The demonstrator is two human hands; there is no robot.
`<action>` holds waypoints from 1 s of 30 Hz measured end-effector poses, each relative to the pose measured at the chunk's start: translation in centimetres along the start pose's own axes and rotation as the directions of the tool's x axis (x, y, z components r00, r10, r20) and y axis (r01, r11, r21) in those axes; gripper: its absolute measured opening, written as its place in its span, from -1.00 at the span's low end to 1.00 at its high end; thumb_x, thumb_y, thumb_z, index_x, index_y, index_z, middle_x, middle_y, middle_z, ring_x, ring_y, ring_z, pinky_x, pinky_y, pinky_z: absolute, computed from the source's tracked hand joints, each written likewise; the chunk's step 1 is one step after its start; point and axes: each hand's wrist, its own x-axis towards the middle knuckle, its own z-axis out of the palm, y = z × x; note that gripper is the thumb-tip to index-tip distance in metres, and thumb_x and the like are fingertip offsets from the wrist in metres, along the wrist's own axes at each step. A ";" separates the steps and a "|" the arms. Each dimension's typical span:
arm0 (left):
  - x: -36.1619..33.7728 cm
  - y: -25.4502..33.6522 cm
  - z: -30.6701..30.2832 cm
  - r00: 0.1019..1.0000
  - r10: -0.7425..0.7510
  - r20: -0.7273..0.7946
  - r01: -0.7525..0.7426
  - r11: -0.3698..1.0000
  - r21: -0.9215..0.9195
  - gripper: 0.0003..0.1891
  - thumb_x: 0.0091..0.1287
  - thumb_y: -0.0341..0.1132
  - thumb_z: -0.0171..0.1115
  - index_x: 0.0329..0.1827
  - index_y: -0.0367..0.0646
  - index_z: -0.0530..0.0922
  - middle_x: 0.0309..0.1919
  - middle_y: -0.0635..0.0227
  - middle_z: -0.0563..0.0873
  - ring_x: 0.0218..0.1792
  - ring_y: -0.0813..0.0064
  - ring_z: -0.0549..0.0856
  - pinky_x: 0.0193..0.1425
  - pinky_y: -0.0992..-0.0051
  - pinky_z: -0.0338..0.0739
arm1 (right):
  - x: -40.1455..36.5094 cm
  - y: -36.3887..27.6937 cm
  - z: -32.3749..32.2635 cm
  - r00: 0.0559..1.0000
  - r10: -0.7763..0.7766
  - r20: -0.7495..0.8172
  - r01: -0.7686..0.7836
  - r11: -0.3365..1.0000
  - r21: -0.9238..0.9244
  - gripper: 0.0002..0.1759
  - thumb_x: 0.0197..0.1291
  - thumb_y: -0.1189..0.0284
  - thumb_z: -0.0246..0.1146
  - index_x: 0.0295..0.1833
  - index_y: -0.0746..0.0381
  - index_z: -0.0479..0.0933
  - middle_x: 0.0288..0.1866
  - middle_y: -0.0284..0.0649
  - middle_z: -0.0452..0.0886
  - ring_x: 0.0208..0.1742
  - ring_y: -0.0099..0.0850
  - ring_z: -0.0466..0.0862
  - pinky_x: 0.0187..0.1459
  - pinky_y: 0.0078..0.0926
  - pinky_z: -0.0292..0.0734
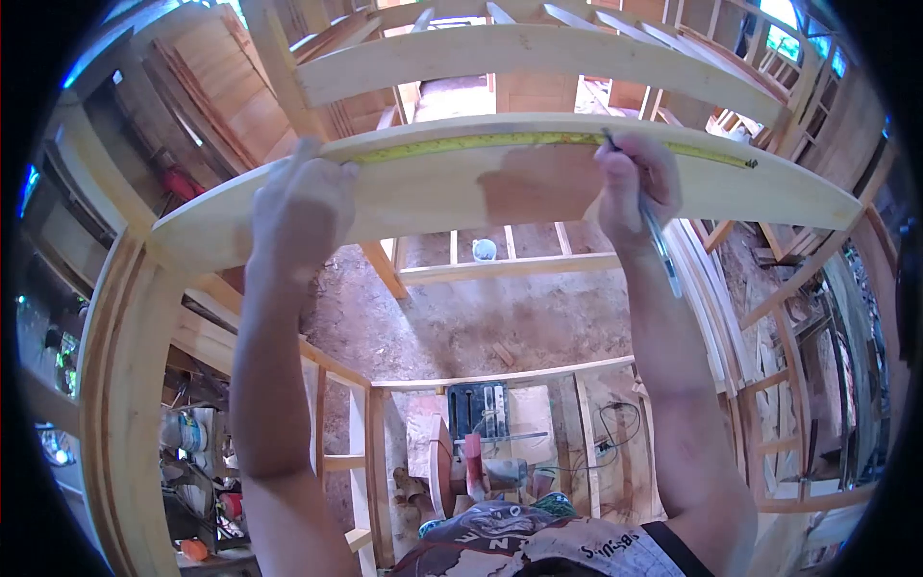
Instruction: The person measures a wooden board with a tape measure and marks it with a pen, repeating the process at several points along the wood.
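A wide pale wooden board (423, 197) spans the frame in front of me. Along its upper edge runs a yellow tape measure (461, 141), its blade stretching rightward to a dark hooked end. My left hand (303, 207) is closed around the tape's left part, against the board; whatever lies inside the palm is hidden. In my right hand (642, 183) a pen (663, 255) is gripped, its dark tip up by the tape and its clear barrel pointing down past the wrist. That hand's fingers are curled over the board's top edge area.
Another wooden crosspiece (538, 56) passes beyond the board, with upright posts (135, 385) at the sides. Below, a white bucket (484, 250) stands behind a low rail (510, 267). A black tool case (478, 409) and a loose cable (615, 428) lie near my feet.
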 end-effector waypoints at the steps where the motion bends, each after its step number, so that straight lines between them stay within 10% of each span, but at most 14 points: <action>1: 0.1 0.2 -0.3 1.000 0.006 0.011 -0.006 1.000 0.011 -0.63 0.53 -0.17 0.12 -0.23 -0.31 0.72 0.11 0.07 0.62 -0.01 -0.06 0.69 0.18 0.06 0.51 | 0.4 -0.6 -0.7 1.000 -0.006 0.001 0.006 1.000 0.010 -0.88 0.26 0.56 0.40 -0.32 0.23 0.59 -0.45 -0.35 0.58 -0.40 -0.57 0.56 -0.37 -0.58 0.42; 4: 0.9 1.8 -2.2 0.969 -0.145 0.199 0.134 0.989 0.065 -0.61 0.55 -0.14 0.07 -0.17 -0.26 0.75 0.13 0.07 0.61 0.07 -0.03 0.68 0.23 0.04 0.51 | 1.9 -2.2 -3.1 0.984 0.065 0.165 -0.028 0.975 -0.221 -0.83 0.24 0.44 0.48 -0.13 0.24 0.66 -0.35 -0.28 0.67 -0.30 -0.44 0.64 -0.19 -0.52 0.49; 6: 1.2 1.5 -1.9 0.966 -0.151 0.212 0.137 0.987 0.082 -0.61 0.56 -0.13 0.05 -0.16 -0.24 0.76 0.15 0.09 0.60 0.10 -0.03 0.67 0.26 0.04 0.50 | 4.4 -2.3 -3.1 0.893 -0.070 0.444 0.361 0.701 -0.616 -0.71 0.13 0.39 0.54 -0.08 0.22 0.65 -0.27 -0.24 0.73 -0.16 -0.33 0.69 -0.01 -0.40 0.52; 17: 1.2 1.9 -2.3 0.963 -0.155 0.220 0.138 0.986 0.090 -0.61 0.54 -0.06 0.07 -0.12 -0.11 0.79 0.15 0.17 0.58 0.18 -0.05 0.66 0.28 0.01 0.54 | 6.2 -1.0 -4.2 0.744 0.317 0.588 0.314 0.611 -0.727 -0.52 0.18 0.13 0.45 0.12 0.16 0.64 0.05 -0.18 0.76 0.17 -0.22 0.68 0.26 -0.13 0.36; 30: 1.3 0.3 -0.2 0.982 -0.116 0.149 0.102 0.990 0.100 -0.61 0.51 -0.03 0.07 -0.09 -0.08 0.78 0.18 0.11 0.62 0.16 -0.12 0.67 0.29 -0.01 0.53 | 6.0 1.1 -4.2 0.770 0.366 0.523 0.160 0.683 -0.713 -0.46 0.07 -0.03 0.47 0.00 0.17 0.73 -0.29 -0.23 0.80 -0.20 -0.22 0.78 0.04 -0.27 0.53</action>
